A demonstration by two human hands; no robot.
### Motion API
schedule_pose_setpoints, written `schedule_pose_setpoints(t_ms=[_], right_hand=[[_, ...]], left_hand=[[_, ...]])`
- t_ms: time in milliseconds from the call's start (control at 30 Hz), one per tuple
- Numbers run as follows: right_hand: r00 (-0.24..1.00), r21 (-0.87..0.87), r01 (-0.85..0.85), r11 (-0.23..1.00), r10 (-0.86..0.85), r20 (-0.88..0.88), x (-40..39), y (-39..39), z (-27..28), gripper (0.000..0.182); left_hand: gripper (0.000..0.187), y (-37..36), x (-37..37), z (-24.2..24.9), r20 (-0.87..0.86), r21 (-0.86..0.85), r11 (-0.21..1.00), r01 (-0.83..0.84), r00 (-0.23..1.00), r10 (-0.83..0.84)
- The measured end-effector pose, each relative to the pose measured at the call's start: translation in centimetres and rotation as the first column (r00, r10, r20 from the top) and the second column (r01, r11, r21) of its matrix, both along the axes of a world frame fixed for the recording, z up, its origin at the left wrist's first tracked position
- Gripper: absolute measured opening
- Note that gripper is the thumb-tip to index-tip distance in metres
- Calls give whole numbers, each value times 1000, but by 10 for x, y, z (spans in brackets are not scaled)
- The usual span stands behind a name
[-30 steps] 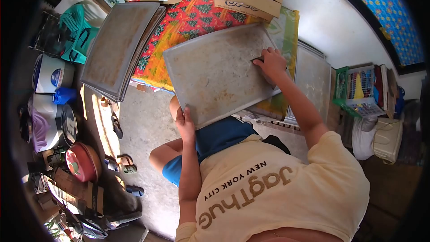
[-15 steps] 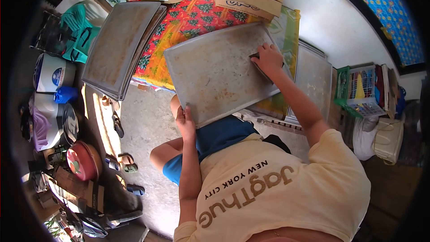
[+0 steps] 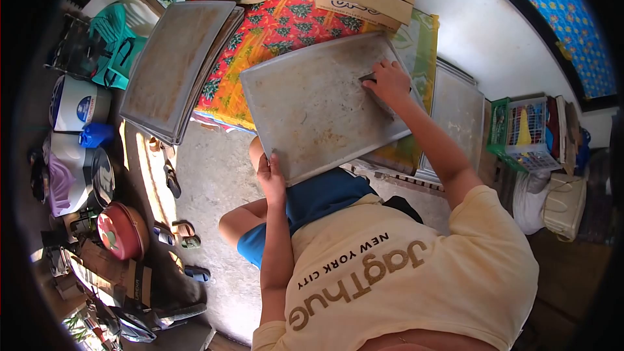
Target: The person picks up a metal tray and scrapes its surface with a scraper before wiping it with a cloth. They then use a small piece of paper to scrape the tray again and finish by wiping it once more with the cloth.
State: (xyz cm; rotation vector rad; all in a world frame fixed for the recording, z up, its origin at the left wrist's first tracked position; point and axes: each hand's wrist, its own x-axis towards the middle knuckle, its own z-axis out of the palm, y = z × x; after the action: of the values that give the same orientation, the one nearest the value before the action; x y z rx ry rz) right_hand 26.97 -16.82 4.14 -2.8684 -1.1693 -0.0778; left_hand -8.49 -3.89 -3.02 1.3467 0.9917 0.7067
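Note:
A large metal baking tray (image 3: 305,97), stained brown in patches, leans across my lap and the table edge. My left hand (image 3: 271,172) grips its near left corner, with the thumb on the upper face and the fingers hidden underneath. Over the tray's right part, my right hand (image 3: 390,82) is closed around a small dark flat piece (image 3: 368,78) and presses it against the metal. Most of that piece is covered by my fingers, so I cannot tell its kind.
Stacked trays (image 3: 179,68) stand at the table's left, and more trays (image 3: 458,114) lie at the right. Cardboard boxes (image 3: 364,13) rest on the red patterned tablecloth (image 3: 279,26). Sandals (image 3: 185,231) and a red basin (image 3: 117,231) are on the floor at left; a plastic basket (image 3: 523,130) is at right.
My right hand has shifted slightly up the tray with the dark piece, its fingers a little more curled. My left hand keeps its hold on the corner.

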Motion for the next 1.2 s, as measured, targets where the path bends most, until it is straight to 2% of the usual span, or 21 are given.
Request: schedule_pose_setpoints(t_ms=[33, 133, 267, 333, 433, 533, 733, 867, 967, 1033, 1100, 1200], right_hand=[[1000, -2, -17, 1000, 17, 16, -2, -1, 1, 48], [993, 14, 57, 998, -55, -101, 10, -2, 1, 47], [992, -14, -36, 999, 34, -125, -12, 6, 3, 48], [991, 11, -52, 999, 53, -125, -19, 8, 3, 48], [995, 17, -7, 1000, 9, -102, -4, 9, 1, 48], [996, -21, -87, 996, 86, -21, -10, 9, 2, 50], [985, 29, 4, 1000, 1, -171, -8, 6, -5, 50], [941, 33, -147, 989, 150, -305, -49, 7, 8, 55], [954, 106, 30, 994, 3, -298, -29, -4, 2, 56], [964, 144, 179, 973, -144, -224, 6, -21, -2, 57], [930, 100, 342, 934, -322, -177, 37, -38, 3, 59], [901, -4, 424, 906, -423, -97, 61, -58, 6, 59]], left_hand=[[31, 0, 0, 2, -12, -8, 1000, 7, 1000, -7], [30, -3, 3, 6, 14, 29, 999, -22, 1000, 21], [31, -2, 1, 6, -3, 4, 1000, -9, 1000, 9], [31, -1, 0, 6, -36, -2, 1000, 8, 999, -8], [32, -2, 3, 2, 22, 19, 1000, -15, 1000, 15], [32, -1, 1, 3, 6, -1, 1000, 0, 1000, 0], [29, -2, 4, 4, 20, 62, 998, -26, 1000, 24], [29, -2, 4, 9, 9, 39, 999, -11, 1000, 11], [28, -4, 4, 11, 34, 25, 1000, -12, 999, 11], [27, -3, 1, 6, 44, -3, 1000, -10, 999, 10], [27, -2, 0, 5, 19, 16, 1000, -7, 1000, 7], [26, -2, 2, 3, 25, 26, 1000, -14, 1000, 13]])
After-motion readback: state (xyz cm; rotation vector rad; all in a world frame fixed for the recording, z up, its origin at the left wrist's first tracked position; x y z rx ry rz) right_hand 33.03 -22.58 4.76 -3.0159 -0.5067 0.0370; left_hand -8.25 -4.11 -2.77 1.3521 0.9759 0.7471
